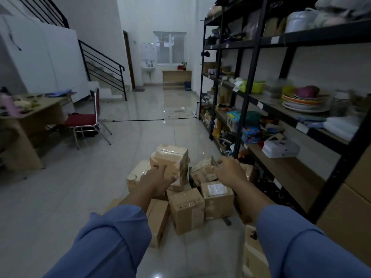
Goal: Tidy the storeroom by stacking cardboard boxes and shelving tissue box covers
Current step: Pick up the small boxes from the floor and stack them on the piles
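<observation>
A tall black metal shelving unit (301,37), crowded with plates, tubs and packets, runs down the right side of the pale glossy tiled floor (80,187). At its foot, near the middle of the floor's near edge, sits a loose pile of brown cardboard boxes (187,209), some upright and some tipped on their sides. At the pile's far end a light tan, tape-sealed cardboard box (172,157) rests on other boxes, the only real stack so far. No tissue box covers can be made out.

That top box lies straight ahead of and just beyond the left hand (158,182), its long axis running roughly left to right. It is shiny with clear tape and looks squarely closed. The left hand is released, with its fingers straight and reaching at the box's near face, and it is the nearer one. The right hand (230,172) hovers over boxes to the right with its fingertips at a grey flap. Whether it is grasping the flap cannot be told.
</observation>
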